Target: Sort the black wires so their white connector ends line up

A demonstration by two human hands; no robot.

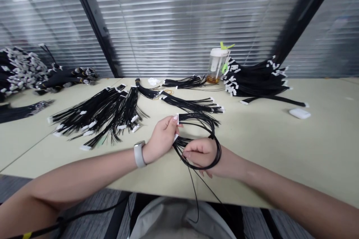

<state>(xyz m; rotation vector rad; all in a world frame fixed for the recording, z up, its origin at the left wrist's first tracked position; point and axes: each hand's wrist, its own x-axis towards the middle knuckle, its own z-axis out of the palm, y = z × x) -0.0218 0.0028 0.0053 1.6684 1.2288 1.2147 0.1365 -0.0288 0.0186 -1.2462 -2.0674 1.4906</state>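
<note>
A black wire harness (218, 143) bends in a loop between my hands, above the table's front part. My left hand (160, 136) is closed on its left end, where a white connector (177, 118) shows at the thumb tip. A second white connector end (176, 138) shows just below, by the fingers. Inside the loop, my right hand (202, 152) has thumb and forefinger pinched at some of the thin black wires; the exact grip is partly hidden. Loose wire ends (198, 194) hang down over the table edge.
Several black harnesses (103, 108) with white connectors lie spread at left. Bundles (190, 101) lie ahead. A large harness stack (255, 78) sits back right beside a lidded cup (217, 65) and a white object (299, 113). More bundles (25, 69) are piled far left.
</note>
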